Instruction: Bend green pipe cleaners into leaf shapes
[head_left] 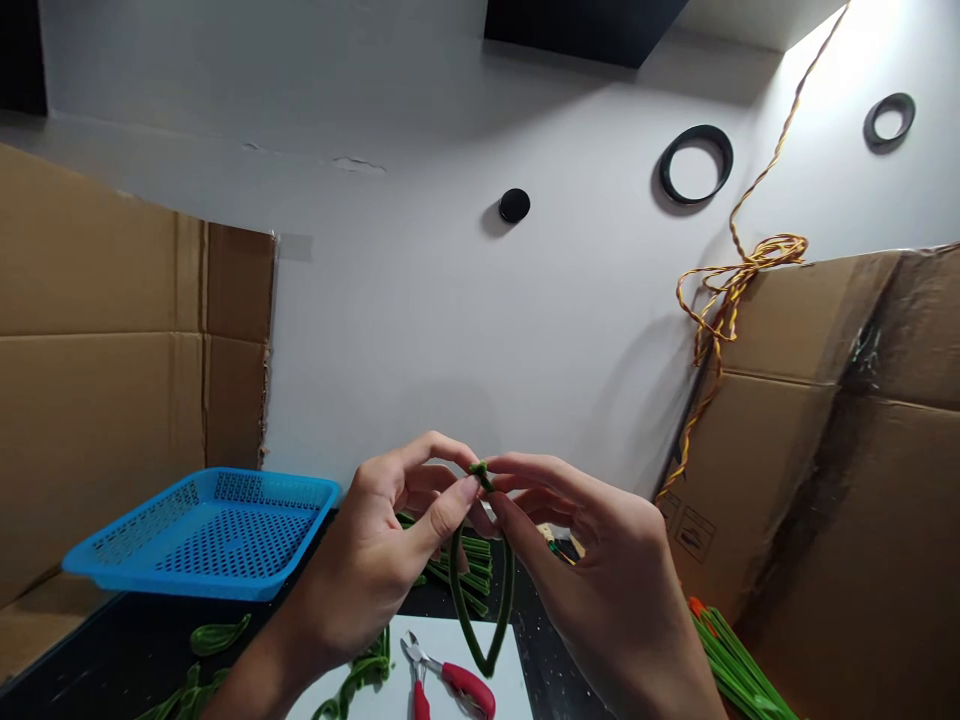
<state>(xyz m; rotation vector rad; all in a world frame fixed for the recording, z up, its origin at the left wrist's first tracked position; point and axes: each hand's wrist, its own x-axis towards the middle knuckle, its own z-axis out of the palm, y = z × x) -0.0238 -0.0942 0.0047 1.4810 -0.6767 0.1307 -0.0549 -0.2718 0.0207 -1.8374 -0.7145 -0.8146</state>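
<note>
Thumb and fingertips [469, 488] of the left hand [405, 530] pinch a fuzzy green stem loop [508, 590] at its twisted top; the thumb and index finger of the right hand [592, 560] grip the same spot. The hands nearly meet at the center, wrists low and apart, fingers arched inward with the other fingers curled beneath. The loop hangs down between them, narrowing to a point in front of a white board [514, 680].

On the board lie red-handled pliers [466, 685] and some bent green pieces [371, 665]. Behind the hands, straight green stems [476, 560] rest on a dark tabletop [544, 660]. A blue basket [172, 585] sits left; cardboard [810, 480] stands on the right, before a pale wall [420, 320].
</note>
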